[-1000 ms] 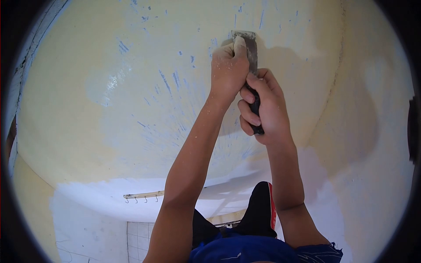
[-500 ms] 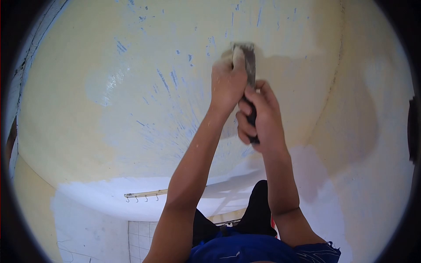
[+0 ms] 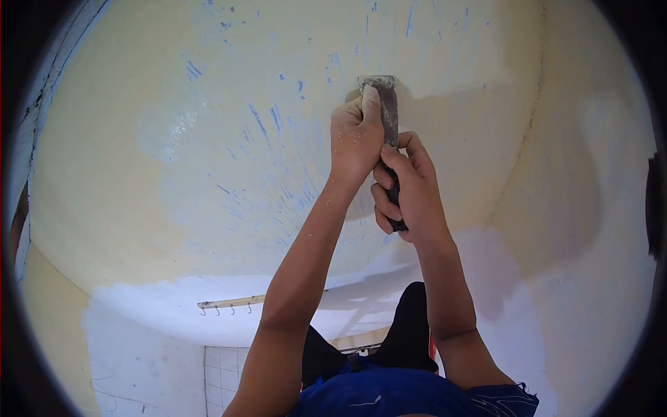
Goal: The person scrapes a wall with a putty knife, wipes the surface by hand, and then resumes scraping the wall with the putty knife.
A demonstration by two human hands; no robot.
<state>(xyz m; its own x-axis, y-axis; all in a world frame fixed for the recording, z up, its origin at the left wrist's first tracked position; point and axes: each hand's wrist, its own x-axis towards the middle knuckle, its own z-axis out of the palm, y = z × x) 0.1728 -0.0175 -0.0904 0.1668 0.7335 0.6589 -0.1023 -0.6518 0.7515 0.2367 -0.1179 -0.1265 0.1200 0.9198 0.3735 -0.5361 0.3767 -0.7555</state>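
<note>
Scraper (image 3: 381, 104) blade lies flat against the yellow wall (image 3: 139, 208), directly above both hands, at the edge of a patch already marked with blue scratches (image 3: 267, 128). The left hand (image 3: 356, 135) is closed over the upper part of the tool, its index finger pressed along the back of the blade. The right hand (image 3: 408, 191) is wrapped tight around the black handle (image 3: 394, 198) just below, and the two hands touch each other.

Risks, as judged from this position:

- Slip. Both arms are raised and extended, and the finger on the blade carries the load. If the edge skips over a hard spot, the left knuckles are likely to strike the wall.
- Gouging. A blade tilted onto one corner would probably dig a groove instead of lifting paint evenly.
- Falling debris. Flakes already speck the left hand and forearm; the work surface is above the head, so dust may drop toward the eyes.
- Loss of grip. Dust on the skin could loosen the hold of the right hand on the handle.

A rail with hooks (image 3: 229, 304) sits well below the hands, clear of the tool.
</note>
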